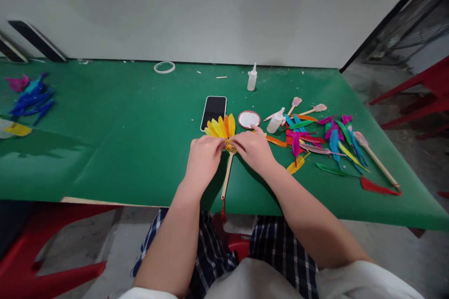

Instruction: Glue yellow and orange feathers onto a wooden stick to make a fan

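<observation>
A small fan of yellow and orange feathers (220, 126) stands on a wooden stick (227, 175), whose lower end carries a red tassel (223, 210). My left hand (206, 156) pinches the base of the feathers from the left. From the right, my right hand (253, 149) pinches the same base, its fingertips close to the left ones. The fingertips partly hide that spot. Just behind the fan lies a phone (213, 111). A round white dish with a red rim (249, 119) sits beyond my right hand, beside a white squeeze bottle (276, 120).
Loose coloured feathers (333, 133) and sticks with pinkish heads (377, 161) cover the right of the green table (122, 126). Farther back are another bottle (251, 79) and a white ring (164, 67). Blue feathers (33, 98) lie far left. Red chairs (428, 88) stand beside the table.
</observation>
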Available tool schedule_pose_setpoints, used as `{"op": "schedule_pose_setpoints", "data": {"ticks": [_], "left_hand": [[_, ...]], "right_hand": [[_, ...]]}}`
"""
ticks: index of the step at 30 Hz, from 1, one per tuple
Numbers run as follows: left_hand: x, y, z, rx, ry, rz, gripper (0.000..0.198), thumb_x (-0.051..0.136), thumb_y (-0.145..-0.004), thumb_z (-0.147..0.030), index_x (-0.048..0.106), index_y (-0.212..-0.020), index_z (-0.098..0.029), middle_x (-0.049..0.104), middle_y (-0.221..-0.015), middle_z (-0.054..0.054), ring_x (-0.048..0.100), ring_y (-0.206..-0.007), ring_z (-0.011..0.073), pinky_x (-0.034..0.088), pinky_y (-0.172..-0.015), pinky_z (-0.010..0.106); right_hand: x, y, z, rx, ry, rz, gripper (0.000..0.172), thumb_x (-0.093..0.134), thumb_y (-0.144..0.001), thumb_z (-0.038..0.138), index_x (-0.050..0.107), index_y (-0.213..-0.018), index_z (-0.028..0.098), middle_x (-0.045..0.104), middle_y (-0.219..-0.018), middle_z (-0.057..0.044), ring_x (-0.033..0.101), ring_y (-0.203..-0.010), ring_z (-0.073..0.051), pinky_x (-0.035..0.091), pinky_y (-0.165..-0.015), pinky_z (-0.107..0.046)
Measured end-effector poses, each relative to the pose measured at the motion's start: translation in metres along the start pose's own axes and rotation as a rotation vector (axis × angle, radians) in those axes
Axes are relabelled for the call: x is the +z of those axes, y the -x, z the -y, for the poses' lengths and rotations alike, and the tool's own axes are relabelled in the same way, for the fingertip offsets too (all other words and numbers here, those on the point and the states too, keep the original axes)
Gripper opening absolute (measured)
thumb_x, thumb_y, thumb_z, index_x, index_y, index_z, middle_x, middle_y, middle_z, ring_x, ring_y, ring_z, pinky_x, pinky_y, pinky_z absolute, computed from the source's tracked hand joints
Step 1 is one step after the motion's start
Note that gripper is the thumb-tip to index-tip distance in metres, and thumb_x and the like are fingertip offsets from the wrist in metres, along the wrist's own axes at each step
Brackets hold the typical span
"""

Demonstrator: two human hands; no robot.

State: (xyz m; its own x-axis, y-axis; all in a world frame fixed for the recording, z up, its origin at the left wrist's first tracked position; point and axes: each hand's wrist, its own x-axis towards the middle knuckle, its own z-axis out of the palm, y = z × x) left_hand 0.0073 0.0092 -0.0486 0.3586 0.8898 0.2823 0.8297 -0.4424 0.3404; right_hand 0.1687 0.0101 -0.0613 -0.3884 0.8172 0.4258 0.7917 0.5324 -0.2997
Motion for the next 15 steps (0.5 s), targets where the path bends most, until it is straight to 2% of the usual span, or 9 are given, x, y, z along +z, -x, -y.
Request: {"op": "schedule_pose_setpoints", "data": {"ticks": [6, 15], "left_hand": [[0.0, 0.003, -0.008, 0.023, -0.113, -0.014, 0.02, 0.044, -0.086, -0.021, 0.063, -0.082, -0.018, 0.067, -0.078, 0.005, 0.058, -0.08, 0.0216, 0.036, -0.064, 0.034], [0.006, 0.003, -0.012, 0.016, -0.094, -0.032, 0.018, 0.045, -0.084, -0.017, 0.063, -0.082, -0.015, 0.066, -0.079, 0.006, 0.058, -0.079, 0.0215, 0.037, -0.065, 0.034]], "right_hand": [[-0.001, -0.001, 0.001, -0.019, 0.01, 0.03, 0.021, 0.042, -0.087, 0.025, 0.061, -0.085, 0.019, 0.067, -0.081, -0.002, 0.056, -0.078, -0.016, 0.026, -0.094, -0.038], [0.004, -0.002, 0.0, -0.021, 0.032, 0.01, 0.021, 0.041, -0.087, 0.023, 0.06, -0.081, 0.017, 0.066, -0.076, -0.003, 0.056, -0.074, -0.015, 0.029, -0.091, -0.036]]}}
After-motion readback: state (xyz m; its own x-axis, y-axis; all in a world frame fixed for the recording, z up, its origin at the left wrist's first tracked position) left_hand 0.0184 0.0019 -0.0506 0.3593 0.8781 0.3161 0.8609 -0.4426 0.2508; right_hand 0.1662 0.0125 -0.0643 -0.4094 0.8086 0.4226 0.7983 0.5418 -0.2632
